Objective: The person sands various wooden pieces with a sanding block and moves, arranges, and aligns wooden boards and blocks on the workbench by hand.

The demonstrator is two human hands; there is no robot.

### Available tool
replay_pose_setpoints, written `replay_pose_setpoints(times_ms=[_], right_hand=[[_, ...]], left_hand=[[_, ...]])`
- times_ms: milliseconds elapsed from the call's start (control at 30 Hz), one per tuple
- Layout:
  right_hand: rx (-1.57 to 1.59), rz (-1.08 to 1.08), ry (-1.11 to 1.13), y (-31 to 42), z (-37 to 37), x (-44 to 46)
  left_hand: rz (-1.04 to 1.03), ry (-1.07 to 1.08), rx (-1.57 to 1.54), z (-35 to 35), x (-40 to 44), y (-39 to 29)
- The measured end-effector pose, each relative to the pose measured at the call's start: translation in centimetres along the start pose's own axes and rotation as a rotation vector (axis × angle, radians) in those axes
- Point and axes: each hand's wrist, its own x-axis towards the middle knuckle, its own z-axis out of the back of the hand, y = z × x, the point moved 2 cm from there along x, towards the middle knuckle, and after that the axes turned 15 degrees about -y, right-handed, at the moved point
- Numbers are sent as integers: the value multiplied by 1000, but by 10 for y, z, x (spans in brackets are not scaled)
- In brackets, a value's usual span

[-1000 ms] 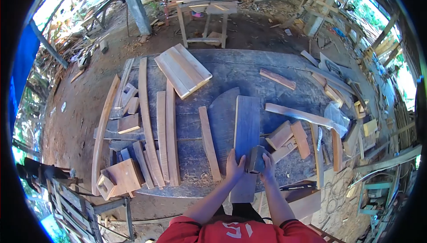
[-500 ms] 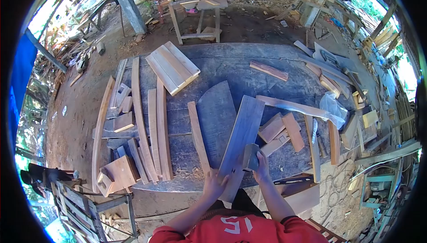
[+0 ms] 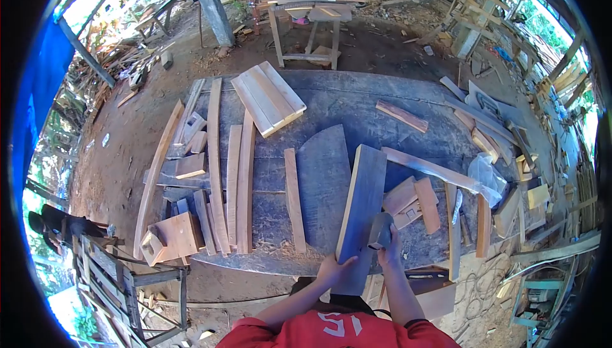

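A long wooden plank [image 3: 362,204] slants away from my body over the near edge of the workbench, its pale narrow side turned to the left. My left hand [image 3: 336,270] grips the left edge of this plank near its close end. In my right hand [image 3: 389,252] is a dark, rounded-edged block [image 3: 380,231], held against or just above the plank's right side. I cannot tell whether the block touches the wood. A thin wooden strip [image 3: 294,198] lies left of the plank. Wooden blocks [image 3: 428,204] lie to its right, and a longer piece [image 3: 433,168] stretches beyond them.
The dark workbench [image 3: 325,99] carries a joined panel [image 3: 268,97], several long strips [image 3: 245,188] on the left and a clear plastic bag [image 3: 486,179] on the right. A wooden stand [image 3: 307,29] is beyond it. At far left is another person [image 3: 67,225].
The view has shifted, so the bench appears farther right. The plank has tipped, showing more of its left edge. My left hand now wraps that edge, and the block remains in my right hand.
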Motion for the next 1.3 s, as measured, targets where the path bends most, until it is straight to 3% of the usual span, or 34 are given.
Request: replay_pose_setpoints(times_ms=[33, 167, 267, 467, 567, 633, 767, 967, 1033, 1100, 1233, 1267, 1300], right_hand=[[30, -21, -11, 4, 2, 1], [85, -98, -44, 8, 12, 20], [69, -36, 30, 19, 14, 24], [157, 26, -65, 38, 44, 62], [138, 94, -73, 63, 59, 73], [140, 136, -112, 80, 67, 82], [154, 214, -196, 109, 76, 98], [-67, 363, -222, 108, 63, 88], [-133, 437, -197, 101, 50, 75], [-340, 650, -144, 96, 33, 50], [-436, 740, -57, 73, -1, 18], [-482, 717, -23, 70, -21, 2], [-527, 695, 11, 64, -36, -9]], left_hand=[[15, -11, 83, 11, -10, -28], [-57, 22, 126, -7, 3, -32], [-20, 68, 234, -12, 2, -53], [-143, 105, 41, -55, 21, -68], [-122, 236, 171, -71, 25, -99], [-268, 316, 198, -100, 36, -103], [-214, 353, 217, -117, 46, -127], [-274, 263, 232, -94, 38, -135], [-521, 226, 202, -70, 30, -129], [-456, 77, 134, -16, 11, -126], [-271, -423, 449, 90, 1, -73], [-271, -420, 454, 103, 3, -60], [-145, -389, 519, 113, 9, -42]])
